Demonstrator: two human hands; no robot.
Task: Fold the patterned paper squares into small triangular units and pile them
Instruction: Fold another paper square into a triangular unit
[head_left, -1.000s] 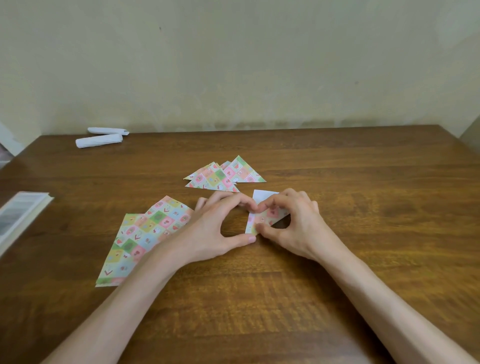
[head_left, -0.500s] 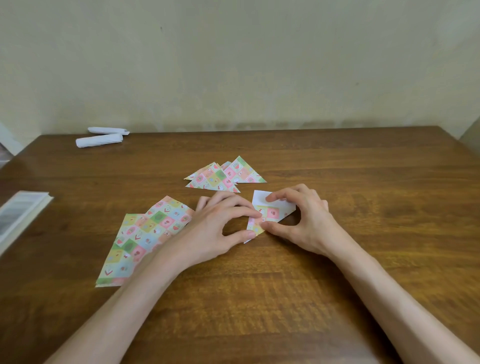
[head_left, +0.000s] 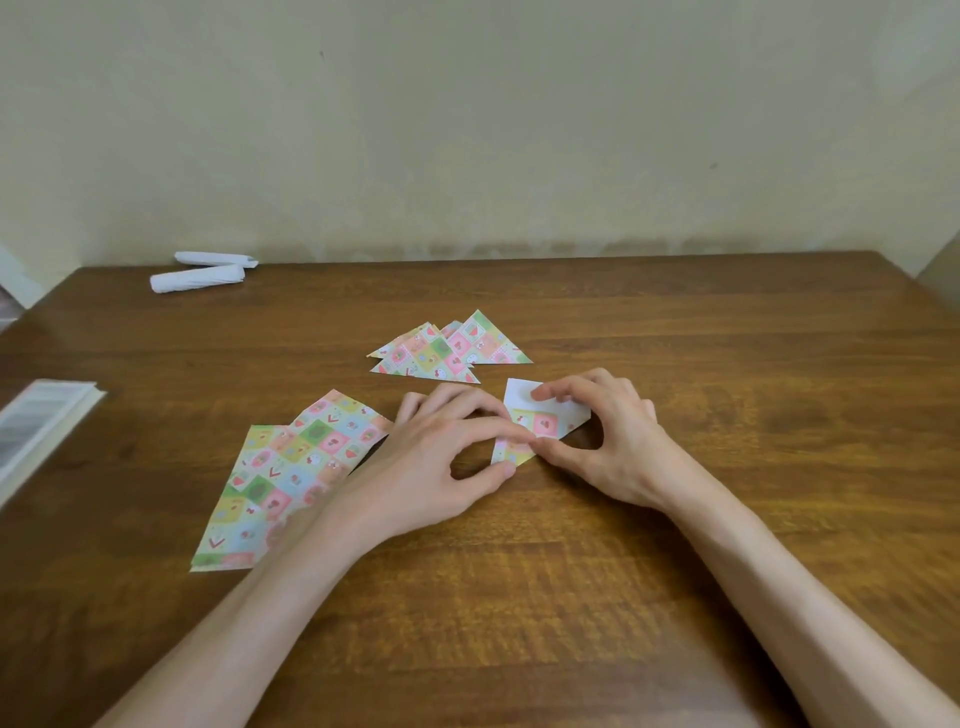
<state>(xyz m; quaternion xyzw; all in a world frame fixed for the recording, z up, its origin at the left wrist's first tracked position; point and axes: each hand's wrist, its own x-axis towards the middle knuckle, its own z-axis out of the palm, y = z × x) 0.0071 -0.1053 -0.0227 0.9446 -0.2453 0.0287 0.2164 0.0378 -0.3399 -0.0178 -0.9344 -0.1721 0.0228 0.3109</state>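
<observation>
Paper square (head_left: 545, 423) lies half-folded on grained table (head_left: 519, 597).

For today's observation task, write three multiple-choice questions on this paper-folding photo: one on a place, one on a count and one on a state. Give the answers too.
1. On the wooden table, where is the pile of folded triangles?
A. Beyond the left hand and right hand, toward the wall
B. At its near edge
C. At its far right corner

2. How many white paper rolls lie at the far left?
A. One
B. Two
C. Four

3. What state is the small paper held by both hands in?
A. Crumpled
B. Partly folded, white back showing
C. Flat, unfolded

Answers:
1. A, the pile lies just past the fingers.
2. B, two rolls lie side by side.
3. B, a white flap shows above the patterned part.
</observation>
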